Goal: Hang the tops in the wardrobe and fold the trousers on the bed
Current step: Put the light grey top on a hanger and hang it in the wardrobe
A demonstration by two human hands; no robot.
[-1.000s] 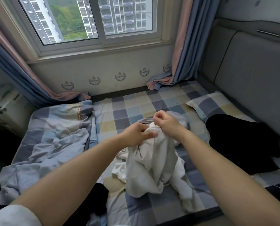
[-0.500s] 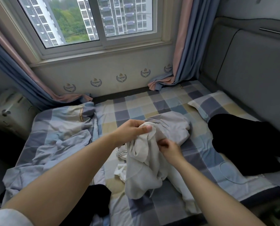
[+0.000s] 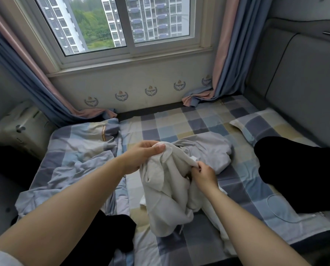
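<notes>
Gripping: left hand [image 3: 141,158] and right hand [image 3: 203,174] are both pinching the white garment [image 3: 166,192], bunched over the checked bed [image 3: 179,127].
Writing: duvet [image 3: 79,150] tag is showing unreadable lettering.
Surrounding: 2 black garments [image 3: 298,173] are lying beside it.

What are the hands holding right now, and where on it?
Left hand grips the white garment at its bunched top; right hand pinches a fold lower down.
</notes>
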